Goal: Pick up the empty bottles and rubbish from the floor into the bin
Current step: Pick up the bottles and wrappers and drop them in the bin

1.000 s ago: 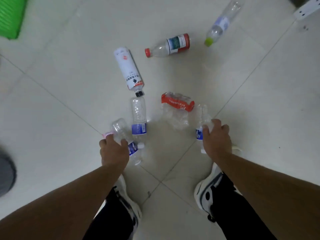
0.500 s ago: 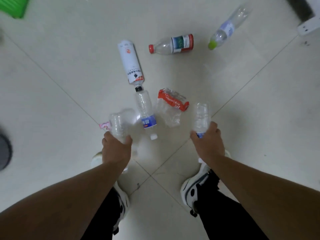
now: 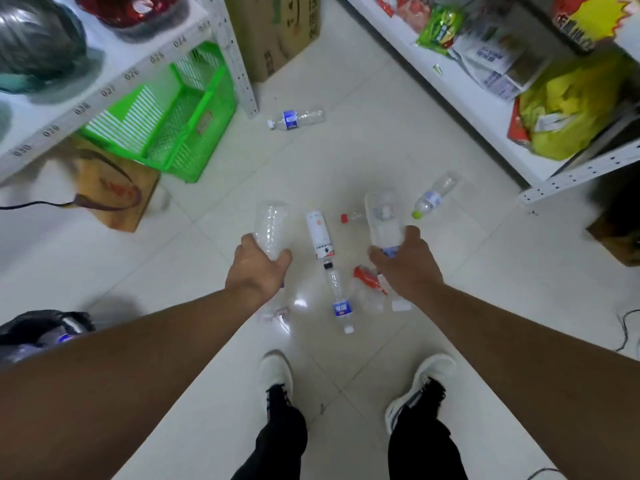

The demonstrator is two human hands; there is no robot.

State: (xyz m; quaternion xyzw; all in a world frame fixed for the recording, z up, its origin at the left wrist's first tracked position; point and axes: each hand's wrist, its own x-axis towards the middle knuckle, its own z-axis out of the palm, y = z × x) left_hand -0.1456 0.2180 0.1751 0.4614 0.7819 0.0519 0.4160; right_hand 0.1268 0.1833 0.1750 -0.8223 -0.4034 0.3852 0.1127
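My left hand (image 3: 258, 268) has fingers curled round a clear bottle (image 3: 269, 226), base pointing away from me, held off the floor. My right hand (image 3: 403, 263) grips a second clear bottle (image 3: 383, 220) the same way, blue label just showing at the fingertips.

Between the two sets of fingers: a white-sleeved bottle (image 3: 320, 233) lying on the floor (image 3: 346, 161), black cap toward me. Just nearer me than its cap, a blue-label bottle (image 3: 338, 299) lying flat, white cap toward my feet. Beside my right fingers, inner side and lower, crumpled clear plastic with a red wrapper (image 3: 367, 280).

Past the right fingertips: a red-capped bottle (image 3: 349, 217), mostly hidden behind the held bottle, and further right a green-capped bottle (image 3: 433, 197). Well beyond both hands, another blue-label bottle (image 3: 296, 118) near the shelf leg.

Far left of my left fingers, a green plastic basket (image 3: 173, 119) under the shelf. Below my left forearm, a black bag-lined bin (image 3: 41, 332), partly cut off by the arm; I can't tell what's in it.
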